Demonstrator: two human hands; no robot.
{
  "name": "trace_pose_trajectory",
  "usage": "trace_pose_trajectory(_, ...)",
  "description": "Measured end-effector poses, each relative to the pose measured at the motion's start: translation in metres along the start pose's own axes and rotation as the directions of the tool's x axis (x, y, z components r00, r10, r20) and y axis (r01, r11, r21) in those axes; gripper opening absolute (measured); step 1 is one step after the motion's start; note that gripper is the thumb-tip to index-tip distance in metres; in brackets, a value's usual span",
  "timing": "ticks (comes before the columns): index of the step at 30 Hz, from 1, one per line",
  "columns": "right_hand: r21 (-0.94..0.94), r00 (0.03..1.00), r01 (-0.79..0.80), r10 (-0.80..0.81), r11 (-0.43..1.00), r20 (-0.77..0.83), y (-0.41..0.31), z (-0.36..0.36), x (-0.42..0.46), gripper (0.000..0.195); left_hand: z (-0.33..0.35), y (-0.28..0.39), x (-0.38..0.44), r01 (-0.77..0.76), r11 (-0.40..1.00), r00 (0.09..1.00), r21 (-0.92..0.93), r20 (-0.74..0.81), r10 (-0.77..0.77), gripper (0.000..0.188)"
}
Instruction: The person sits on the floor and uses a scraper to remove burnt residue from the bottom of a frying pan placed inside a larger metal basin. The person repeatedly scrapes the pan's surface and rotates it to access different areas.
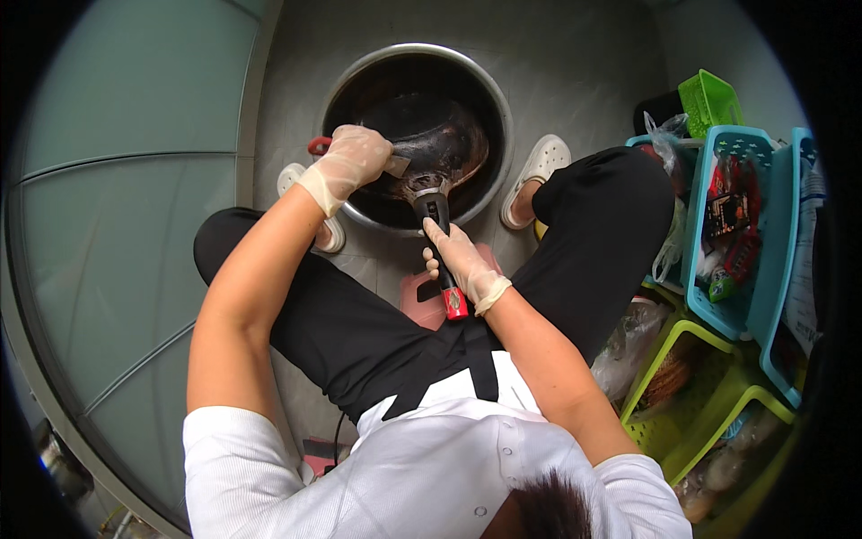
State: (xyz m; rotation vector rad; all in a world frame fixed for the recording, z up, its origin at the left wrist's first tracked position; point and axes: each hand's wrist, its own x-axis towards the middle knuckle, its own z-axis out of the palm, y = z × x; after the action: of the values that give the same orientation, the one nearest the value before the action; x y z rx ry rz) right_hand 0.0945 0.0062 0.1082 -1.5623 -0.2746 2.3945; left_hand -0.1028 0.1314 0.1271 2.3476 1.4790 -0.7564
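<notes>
A large round metal basin (502, 128) stands on the floor between my feet, its inside dark. In it lies a blackened pan (431, 138), shiny in places, with brownish residue near the handle joint. My right hand (454, 252), in a thin translucent glove, grips the pan's black handle (436, 209), which ends in a red tip. My left hand (353, 158), gloved the same way, is closed around a red-handled scraper (319, 145). Its flat blade (399, 166) sticks out past my fingers, over the pan near the handle joint. Whether the blade touches the pan, I cannot tell.
To the right stand blue plastic baskets (697, 269) with packets, green plastic baskets (663, 337) below, and a small green basket (707, 101) behind. Plastic bags (630, 343) hang about them. Glass panels (135, 128) border the left. Something pink (417, 303) sits under the handle.
</notes>
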Motion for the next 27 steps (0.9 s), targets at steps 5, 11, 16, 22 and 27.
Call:
trace_pose_trajectory(5,0.006,0.999,0.010,-0.010,1.000,-0.032,0.000,0.002,-0.003,0.031,-0.019,0.003,0.012,-0.117,0.992,0.987,0.051,0.119,0.110,0.023)
trace_pose_trajectory(11,0.018,0.996,-0.007,0.008,1.000,-0.087,-0.002,0.007,-0.005,0.030,-0.025,0.002,0.014,-0.147,0.989,0.974,-0.024,0.172,0.149,0.023)
trace_pose_trajectory(16,-0.055,0.995,0.019,-0.024,0.998,-0.094,0.002,0.004,0.001,0.029,-0.018,0.004,0.020,-0.206,0.978,0.966,-0.012,0.157,0.205,0.022)
trace_pose_trajectory(22,-0.128,0.992,0.012,-0.028,0.992,-0.124,0.007,0.001,0.007,0.027,-0.017,0.010,0.029,-0.345,0.935,0.933,0.079,0.136,0.333,0.022)
trace_pose_trajectory(27,-0.048,0.993,0.018,-0.024,0.999,-0.118,0.002,0.003,0.002,0.027,-0.007,0.003,0.014,-0.144,0.985,0.978,-0.095,0.137,0.156,0.025)
